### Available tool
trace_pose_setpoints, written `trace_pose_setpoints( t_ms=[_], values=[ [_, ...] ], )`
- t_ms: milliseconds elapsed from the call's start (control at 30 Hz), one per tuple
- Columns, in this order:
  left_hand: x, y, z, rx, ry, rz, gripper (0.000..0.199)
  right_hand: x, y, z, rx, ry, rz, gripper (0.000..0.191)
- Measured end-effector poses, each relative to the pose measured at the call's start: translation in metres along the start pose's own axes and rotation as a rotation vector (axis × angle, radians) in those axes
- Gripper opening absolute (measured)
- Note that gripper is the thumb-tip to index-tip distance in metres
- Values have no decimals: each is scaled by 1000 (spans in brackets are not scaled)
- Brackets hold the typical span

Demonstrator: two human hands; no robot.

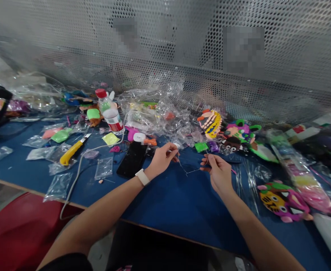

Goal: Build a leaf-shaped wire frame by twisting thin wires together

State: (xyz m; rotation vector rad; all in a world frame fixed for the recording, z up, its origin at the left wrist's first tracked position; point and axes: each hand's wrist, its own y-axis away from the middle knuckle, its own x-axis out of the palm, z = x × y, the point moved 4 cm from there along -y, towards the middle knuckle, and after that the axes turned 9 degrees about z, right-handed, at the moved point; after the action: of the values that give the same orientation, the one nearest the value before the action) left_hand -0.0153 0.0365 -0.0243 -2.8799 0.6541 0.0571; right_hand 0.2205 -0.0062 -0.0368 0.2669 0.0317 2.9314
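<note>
A thin pale strand (187,173), wire or thread, I cannot tell which, runs between my two hands above the blue table and dips in the middle. My left hand (163,160), with a white band on its wrist, pinches one end. The other end is pinched in the fingertips of my right hand (218,171). Just left of my left hand lies a black phone (132,160). Beyond my right hand are a green packet (201,146) and a purple packet (213,146).
Crumpled clear bags (165,113) pile up against the perforated metal panel (182,45). A red-capped bottle (111,113), a yellow box cutter (72,150) and a white cable (79,165) are on the left. On the right lies a colourful clay face (284,201). A red seat (21,233) stands below.
</note>
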Motion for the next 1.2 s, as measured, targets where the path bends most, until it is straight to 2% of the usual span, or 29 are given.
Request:
trace_pose_setpoints(
  t_ms=[133, 300, 567, 700, 867, 1000, 1200],
  values=[
    [0, 1, -2, 54, -111, 11, 14, -1, -3, 1, 6, 8, 4, 49],
    [-1, 0, -1, 54, -158, 25, 17, 0, -5, 0, 11, 0, 28, 49],
    [-2, -6, 3, -3, -48, -16, 20, 4, -4, -1, 7, 1, 63, 45],
    [-1, -6, 3, -26, 24, 8, 23, 4, -2, 5, -4, -11, 80, 43],
    [3, -5, -2, -95, 147, 22, 20, 1, -3, 9, 52, -60, 140, 40],
    [2, -5, -5, -95, 121, 20, 18, -2, -7, 10, 69, -44, 173, 32],
    [3, -2, -8, -124, 81, 107, 23, -5, -9, 20, 16, 22, 162, 31]
  ],
)
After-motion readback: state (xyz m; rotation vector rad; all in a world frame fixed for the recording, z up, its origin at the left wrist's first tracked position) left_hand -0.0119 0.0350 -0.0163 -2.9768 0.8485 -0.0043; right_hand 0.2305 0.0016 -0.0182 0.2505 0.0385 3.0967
